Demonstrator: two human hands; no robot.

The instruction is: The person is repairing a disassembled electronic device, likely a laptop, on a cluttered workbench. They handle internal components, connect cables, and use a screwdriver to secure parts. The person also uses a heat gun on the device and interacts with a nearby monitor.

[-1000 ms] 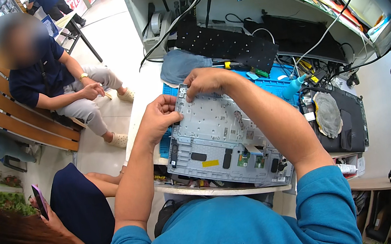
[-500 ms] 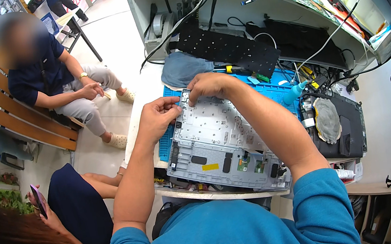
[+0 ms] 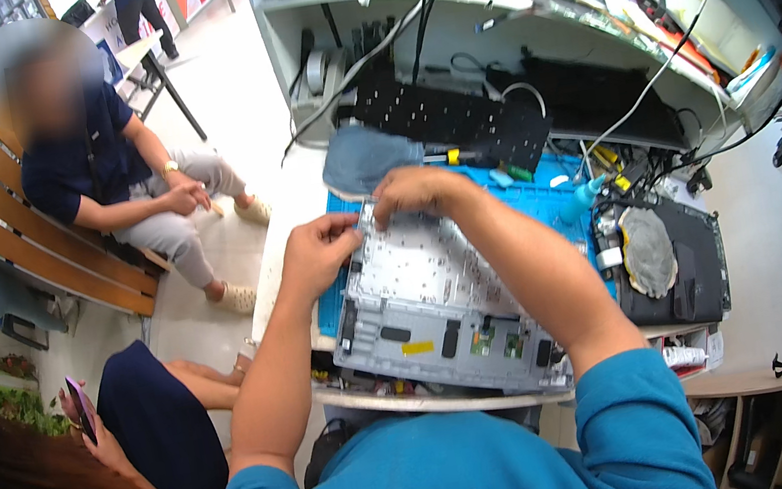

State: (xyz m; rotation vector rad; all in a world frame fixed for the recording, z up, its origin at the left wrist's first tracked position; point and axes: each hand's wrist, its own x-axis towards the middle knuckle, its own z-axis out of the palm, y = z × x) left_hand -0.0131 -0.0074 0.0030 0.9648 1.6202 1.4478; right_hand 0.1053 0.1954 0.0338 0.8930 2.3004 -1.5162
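A grey opened laptop chassis (image 3: 427,315) lies on a blue work mat (image 3: 543,179), its metal underside facing up. My left hand (image 3: 316,253) pinches the chassis's far left corner. My right hand (image 3: 418,191) grips the far edge just beside it, fingers curled over the rim. Both forearms reach in from the lower edge, with blue sleeves at the elbows.
A black keyboard panel (image 3: 453,116) and a grey cloth (image 3: 368,159) lie behind the chassis. A dark laptop part (image 3: 666,259) with a round grey pad sits at right. Cables hang from a shelf. One person sits on a bench (image 3: 59,256) at left; another holds a phone (image 3: 80,407).
Both hands have stayed at the chassis's far corner; the left hand has edged slightly down and nearer along the left edge. The chassis has barely moved.
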